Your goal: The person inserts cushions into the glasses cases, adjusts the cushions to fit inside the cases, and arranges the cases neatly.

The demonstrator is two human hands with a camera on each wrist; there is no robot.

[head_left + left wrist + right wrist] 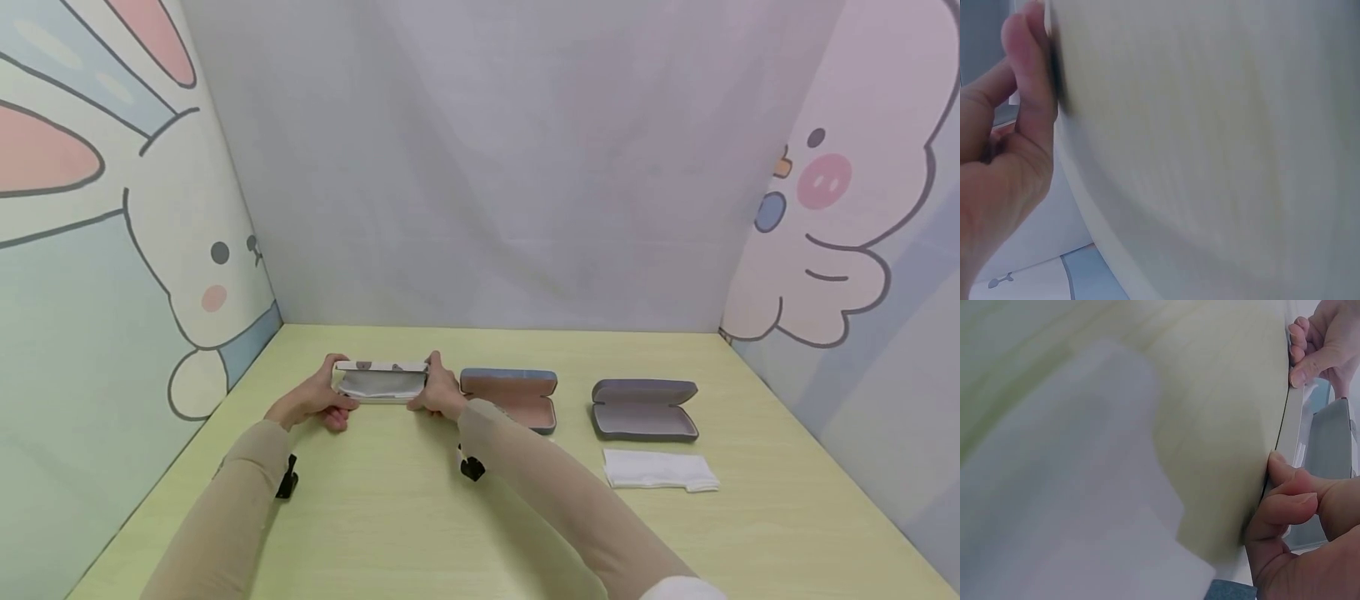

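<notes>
A white glasses case (381, 367) with a patterned lid and a grey inside stands partly open at the back left of the table. Its left end is gripped by my left hand (318, 398), its right end by my right hand (441, 390). Pale folded material, perhaps a cloth (384, 385), shows inside. In the right wrist view both hands hold the front edge of the case (1293, 422). The left wrist view shows my left hand (1016, 125), with most of the case hidden.
Right of my right hand lies an open blue glasses case (517, 385) with a pink inside, partly behind my forearm. Farther right sits an open purple-grey glasses case (645, 417). A folded white cloth (660, 470) lies in front of it on the pale yellow table (375, 533).
</notes>
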